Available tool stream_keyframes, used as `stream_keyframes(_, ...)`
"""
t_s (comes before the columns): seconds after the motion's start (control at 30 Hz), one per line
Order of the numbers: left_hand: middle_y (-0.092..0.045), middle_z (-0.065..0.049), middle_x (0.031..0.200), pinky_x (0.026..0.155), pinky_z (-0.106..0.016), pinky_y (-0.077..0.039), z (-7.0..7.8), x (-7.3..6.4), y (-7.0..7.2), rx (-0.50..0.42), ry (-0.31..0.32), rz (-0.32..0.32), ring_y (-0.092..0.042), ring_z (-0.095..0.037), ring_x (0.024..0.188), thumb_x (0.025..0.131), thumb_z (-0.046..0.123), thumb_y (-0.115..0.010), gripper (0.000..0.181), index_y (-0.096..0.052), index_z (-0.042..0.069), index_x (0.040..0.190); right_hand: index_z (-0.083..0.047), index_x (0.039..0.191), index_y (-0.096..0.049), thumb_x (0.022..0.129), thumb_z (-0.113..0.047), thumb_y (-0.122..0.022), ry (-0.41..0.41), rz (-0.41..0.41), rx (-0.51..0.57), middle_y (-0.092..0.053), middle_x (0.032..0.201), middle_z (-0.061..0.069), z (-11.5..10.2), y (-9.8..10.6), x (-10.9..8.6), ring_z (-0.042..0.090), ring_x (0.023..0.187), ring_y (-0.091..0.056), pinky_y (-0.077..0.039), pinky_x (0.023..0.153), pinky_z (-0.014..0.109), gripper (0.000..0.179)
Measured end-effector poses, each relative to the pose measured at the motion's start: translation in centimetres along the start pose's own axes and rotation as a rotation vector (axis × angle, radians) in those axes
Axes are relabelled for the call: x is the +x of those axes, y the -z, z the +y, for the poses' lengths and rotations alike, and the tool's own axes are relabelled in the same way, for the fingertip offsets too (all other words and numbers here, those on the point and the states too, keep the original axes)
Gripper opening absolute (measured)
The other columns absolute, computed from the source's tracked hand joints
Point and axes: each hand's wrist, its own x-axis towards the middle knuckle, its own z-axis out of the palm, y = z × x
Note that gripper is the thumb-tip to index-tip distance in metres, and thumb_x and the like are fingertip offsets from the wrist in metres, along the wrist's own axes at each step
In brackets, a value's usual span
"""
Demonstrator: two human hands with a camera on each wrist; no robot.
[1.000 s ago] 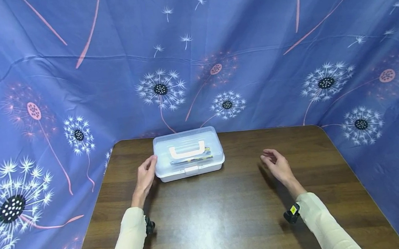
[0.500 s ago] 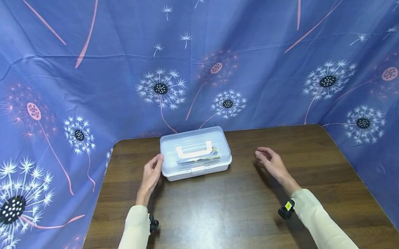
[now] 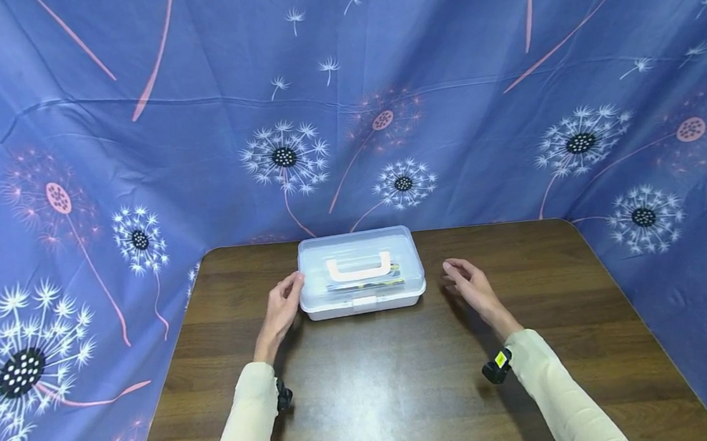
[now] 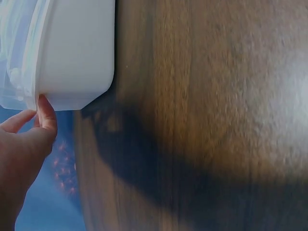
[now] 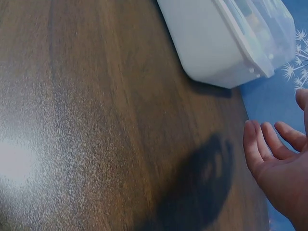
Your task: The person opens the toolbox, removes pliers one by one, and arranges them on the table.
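"Where's the box (image 3: 337, 312)?"
"Near the counter's (image 3: 382, 368) far edge: smooth white plastic, rounded corners, clear lid (image 3: 315, 282). The left hand (image 3: 281, 306) pinches its left rim, fingers and thumb together."
"And the right hand (image 3: 473, 289)?"
"Beside the other end, fingers loosely bent, slightly apart. Glossy wood grain stretches broadly in front."

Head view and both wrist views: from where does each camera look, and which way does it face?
Head: worn on the head, facing forward and down at the box, table and cloth; left hand, right hand and sleeves show.
Left wrist: on that wrist, facing the box's left end; the left hand shows, fingers touching the box.
Right wrist: on that wrist, facing the box's right end; the right hand shows, apart from it.
The wrist views share the box and table.
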Motion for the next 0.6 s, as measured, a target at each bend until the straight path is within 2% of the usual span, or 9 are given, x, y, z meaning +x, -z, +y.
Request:
stream_keyframes(0.2, -0.06, -0.027, 0.13, 0.088, -0.021, -0.045, 0.5, -0.2, -1.0, -0.017, -0.001, -0.023, -0.057, -0.022, 0.106, 0.106, 0.025, -0.058, 0.048, -0.056, -0.008, 0.141, 0.003, 0.15, -0.044, 0.108, -0.041, -0.052, -0.029, -0.02, 0.038, -0.049, 0.147, 0.03, -0.4, -0.3, 0.1, 0.043, 0.13, -0.054, -0.047, 0.106, 0.051, 0.062)
stream_keyframes(0.43, -0.061, -0.028, 0.122, 0.084, -0.019, -0.047, 4.7, -2.3, -1.6, -0.001, -0.015, -0.046, -0.059, -0.025, 0.102, 0.105, 0.015, -0.058, 0.044, -0.056, -0.015, 0.137, 0.003, 0.154, -0.038, 0.106, -0.052, -0.049, -0.026, -0.084, 0.067, -0.046, 0.151, 0.029, -0.5, -0.5, 0.4, 0.044, 0.136, -0.048, -0.04, 0.112, 0.054, 0.074)
stream_keyframes(0.6, -0.062, -0.027, 0.118, 0.081, -0.019, -0.047, 4.8, -2.3, -2.3, 0.002, -0.022, -0.043, -0.059, -0.02, 0.097, 0.104, 0.013, -0.059, 0.043, -0.056, -0.016, 0.136, 0.002, 0.157, -0.035, 0.104, -0.058, -0.049, -0.03, -0.081, 0.069, -0.047, 0.151, 0.026, -0.8, -0.6, 0.6, 0.04, 0.136, -0.047, -0.039, 0.113, 0.053, 0.08)
